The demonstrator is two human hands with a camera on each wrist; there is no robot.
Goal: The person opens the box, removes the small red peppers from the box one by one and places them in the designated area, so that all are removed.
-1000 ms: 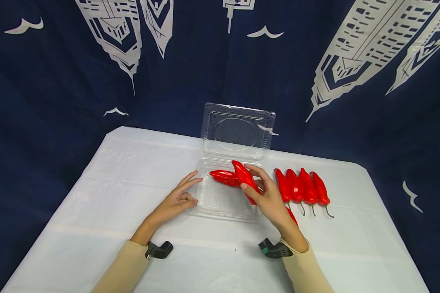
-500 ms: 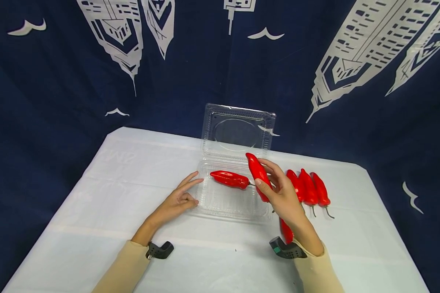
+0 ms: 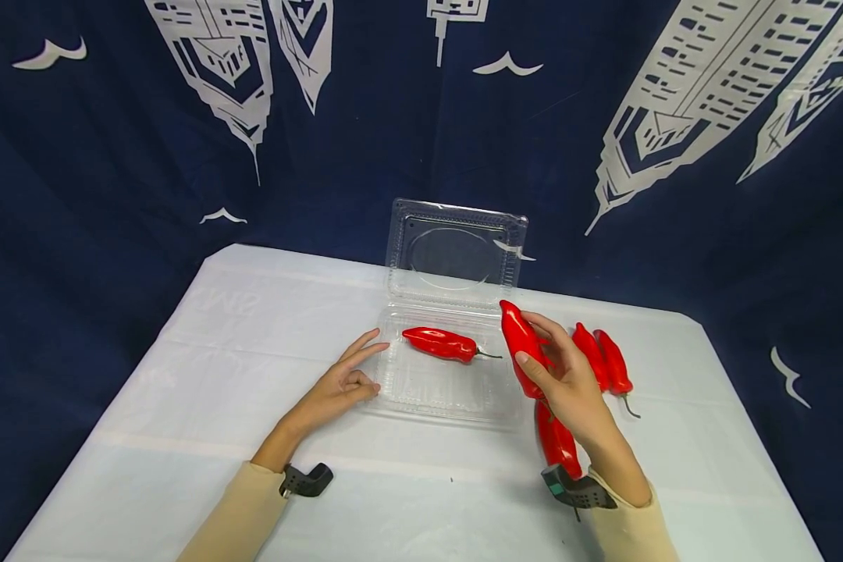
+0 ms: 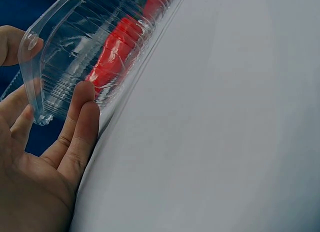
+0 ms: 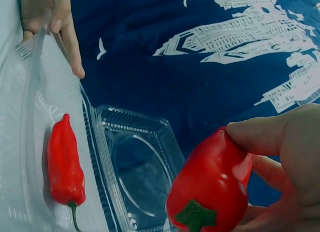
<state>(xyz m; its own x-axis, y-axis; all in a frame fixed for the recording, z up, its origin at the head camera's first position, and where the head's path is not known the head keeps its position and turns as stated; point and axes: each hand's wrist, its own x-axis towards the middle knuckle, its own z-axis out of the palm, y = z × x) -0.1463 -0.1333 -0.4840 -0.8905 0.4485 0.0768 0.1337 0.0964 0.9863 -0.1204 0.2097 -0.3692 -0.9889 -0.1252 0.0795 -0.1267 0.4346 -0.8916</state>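
Right hand (image 3: pixel 569 382): fingers and thumb clamped on a red pepper (image 3: pixel 522 347), held clear of the table, tip pointing up and away from the person. Wrist view shows the stem end of the same pepper, thumb above, fingers below. Pos.: just right of the clear clamshell container (image 3: pixel 435 378), above its right edge.

Left hand (image 3: pixel 337 382): rests on the white tablecloth (image 3: pixel 204 390) at the container's left edge. Index finger straight, pointing toward the tray; other fingers loosely bent. Wrist view: fingertips touch the tray's ribbed side wall, thumb near the rim. Whether it pinches the rim: cannot tell. Nothing lifted.

Container: base tray flat on the table, lid (image 3: pixel 457 250) hinged open, standing up at the rear. One pepper in the tray (image 3: pixel 441 343), lying crosswise in the far half, stem pointing right.

Other peppers on the table, right of the tray:
- two side by side (image 3: pixel 604 359) behind the right hand, stems toward the person, partly hidden by the hand;
- one more (image 3: pixel 555 441) below the right hand and forearm, nr the wrist camera mount (image 3: pixel 576 492).

Background: dark blue curtain (image 3: pixel 112 156) w/ white building and bird print. Both sleeves tan; second wrist mount (image 3: pixel 305 480) at the left wrist.
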